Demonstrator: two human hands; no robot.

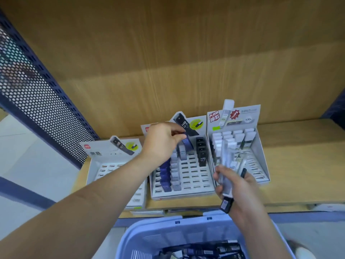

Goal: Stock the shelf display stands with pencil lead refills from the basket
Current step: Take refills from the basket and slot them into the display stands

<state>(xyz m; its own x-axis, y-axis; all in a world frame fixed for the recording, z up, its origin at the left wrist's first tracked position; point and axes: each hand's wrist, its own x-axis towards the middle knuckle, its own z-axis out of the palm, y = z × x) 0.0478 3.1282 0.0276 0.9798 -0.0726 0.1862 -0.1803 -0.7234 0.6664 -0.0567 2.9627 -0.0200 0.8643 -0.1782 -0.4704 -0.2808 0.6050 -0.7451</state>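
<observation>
A wooden shelf (291,165) carries three cardboard display stands side by side, and a pale blue basket (149,232) sits below its front edge with dark refill cases (209,251) piled loosely inside. The left stand (104,161) shows only empty slots. The middle stand (196,176) holds a blue column, a grey column and a short black column, with most of its slots bare. The right stand (259,150) has white-capped cases in its back rows and open slots in front. The left hand (162,141) reaches over the middle stand, its fingers (177,133) pinching a blue refill (188,143) above the back of the blue and grey columns. The right hand (240,189) waits near the right stand, fingers curled round a bundle of clear refills (226,165). The stocking looks partway done: two stands are started, one is untouched, and plenty of stock remains in the basket.
</observation>
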